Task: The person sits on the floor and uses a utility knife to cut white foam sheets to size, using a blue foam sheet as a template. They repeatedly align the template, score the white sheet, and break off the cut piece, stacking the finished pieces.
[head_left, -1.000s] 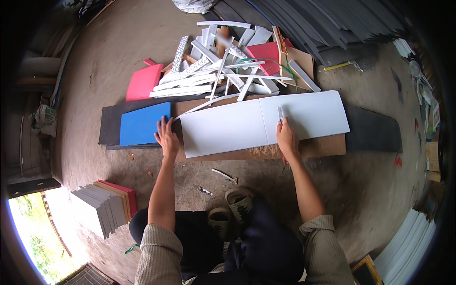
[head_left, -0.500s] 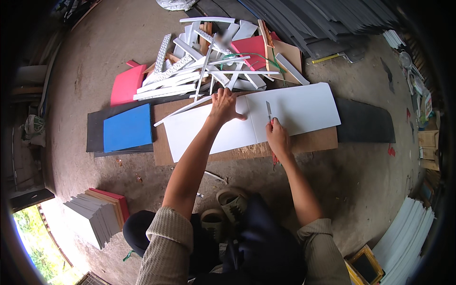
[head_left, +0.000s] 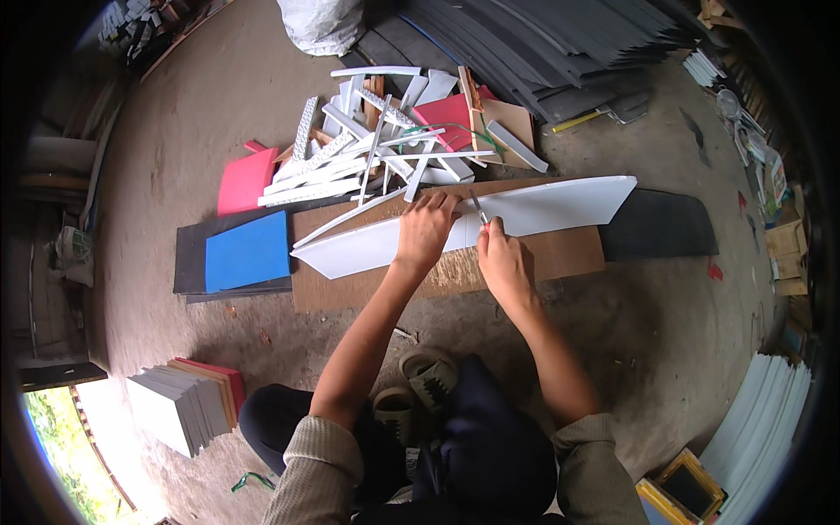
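A long white foam sheet (head_left: 560, 208) stands tilted over a brown board (head_left: 560, 254), with a thin crosswise line near its middle. My left hand (head_left: 426, 232) is closed over the sheet's upper edge, just left of that line. In my right hand (head_left: 507, 261) is a utility knife (head_left: 480, 214) with a red handle. Its blade points away from me, near the sheet's upper edge and close to my left fingers. Whether the blade touches the foam, I cannot tell.
A blue sheet (head_left: 248, 252) lies left on black sheeting (head_left: 190, 262). Beyond the brown board is a heap of white offcuts (head_left: 350, 157) with red pieces (head_left: 248, 179). Stacked grey panels (head_left: 179, 411) stand at lower left, white sheets (head_left: 759, 429) at lower right.
The white sheet has gone from lying nearly flat to tilted up. My left hand has moved slightly right and nearer, and the knife has come left toward it. The whole view has shifted.
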The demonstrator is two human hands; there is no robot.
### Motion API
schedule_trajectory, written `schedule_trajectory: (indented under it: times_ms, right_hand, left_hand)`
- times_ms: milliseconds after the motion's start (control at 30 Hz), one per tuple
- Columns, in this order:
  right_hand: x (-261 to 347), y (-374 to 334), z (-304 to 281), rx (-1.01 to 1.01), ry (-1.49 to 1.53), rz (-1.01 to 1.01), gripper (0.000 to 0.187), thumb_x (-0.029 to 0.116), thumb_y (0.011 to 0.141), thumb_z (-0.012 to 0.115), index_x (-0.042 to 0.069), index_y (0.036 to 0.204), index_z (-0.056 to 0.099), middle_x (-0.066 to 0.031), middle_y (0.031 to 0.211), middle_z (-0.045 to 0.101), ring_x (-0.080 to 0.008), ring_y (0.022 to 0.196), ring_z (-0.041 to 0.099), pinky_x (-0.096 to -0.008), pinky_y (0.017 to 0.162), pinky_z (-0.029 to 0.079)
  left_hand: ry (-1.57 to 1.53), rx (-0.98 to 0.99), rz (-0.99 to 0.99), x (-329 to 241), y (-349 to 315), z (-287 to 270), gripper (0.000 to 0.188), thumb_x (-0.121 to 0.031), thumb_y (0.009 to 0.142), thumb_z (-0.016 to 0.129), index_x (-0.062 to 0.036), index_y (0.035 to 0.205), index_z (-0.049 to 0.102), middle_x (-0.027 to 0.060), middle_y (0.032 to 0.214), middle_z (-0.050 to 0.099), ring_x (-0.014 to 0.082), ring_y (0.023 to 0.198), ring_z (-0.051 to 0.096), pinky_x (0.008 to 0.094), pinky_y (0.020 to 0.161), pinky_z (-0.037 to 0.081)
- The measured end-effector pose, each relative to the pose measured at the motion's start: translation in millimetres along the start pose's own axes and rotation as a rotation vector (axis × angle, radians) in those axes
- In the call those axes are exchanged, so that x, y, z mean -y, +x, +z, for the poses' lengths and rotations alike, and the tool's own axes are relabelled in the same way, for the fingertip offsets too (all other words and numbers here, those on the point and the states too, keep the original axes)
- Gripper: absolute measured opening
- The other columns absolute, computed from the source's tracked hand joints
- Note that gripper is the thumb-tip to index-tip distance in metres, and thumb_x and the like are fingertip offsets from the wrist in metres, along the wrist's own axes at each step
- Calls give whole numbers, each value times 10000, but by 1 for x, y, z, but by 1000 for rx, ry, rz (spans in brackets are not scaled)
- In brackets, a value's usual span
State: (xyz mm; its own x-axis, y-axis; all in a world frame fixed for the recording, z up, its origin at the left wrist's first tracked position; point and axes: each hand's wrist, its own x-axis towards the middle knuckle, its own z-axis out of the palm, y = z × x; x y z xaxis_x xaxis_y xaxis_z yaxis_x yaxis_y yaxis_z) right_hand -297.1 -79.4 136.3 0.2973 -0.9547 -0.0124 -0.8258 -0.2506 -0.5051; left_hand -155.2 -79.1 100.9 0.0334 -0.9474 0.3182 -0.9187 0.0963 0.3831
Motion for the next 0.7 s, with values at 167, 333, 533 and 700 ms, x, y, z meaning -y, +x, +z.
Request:
schedule_trajectory:
  times_ms: [167, 333, 533, 700]
  right_hand:
    - [-10, -6, 14, -39, -85, -60, 208, 217, 884, 413, 21, 944, 447, -163, 529, 559, -338, 508, 585, -428, 451, 458]
    - [-3, -9, 16, 9, -100, -6, 205, 201, 870, 438, 8, 942, 447, -167, 539, 567, -333, 538, 600, -427, 468, 466]
    - [9, -12, 10, 41, -77, 6, 173, 147, 845, 460, -11, 917, 453, -184, 607, 596, -334, 594, 619, -410, 519, 500]
    - [14, -5, 10, 53, -84, 19, 119, 78, 798, 468, -33, 834, 485, -209, 646, 604, -349, 631, 626, -416, 562, 512]
  left_hand:
    - [77, -7, 35, -8, -8, 5, 188, -195, 786, 575, -103, 945, 533, 50, 848, 600, 220, 819, 598, 347, 673, 487]
    - [94, -1, 28, -12, -13, 5, 208, -206, 794, 561, -103, 973, 533, 50, 874, 605, 214, 847, 591, 352, 708, 474]
    - [95, -30, 35, -11, -17, 5, 238, -221, 794, 560, -111, 1004, 554, 48, 893, 605, 210, 838, 592, 347, 718, 460]
    - [76, -32, 27, -11, -20, 9, 221, -216, 782, 574, -116, 979, 570, 42, 849, 611, 200, 801, 595, 341, 706, 450]
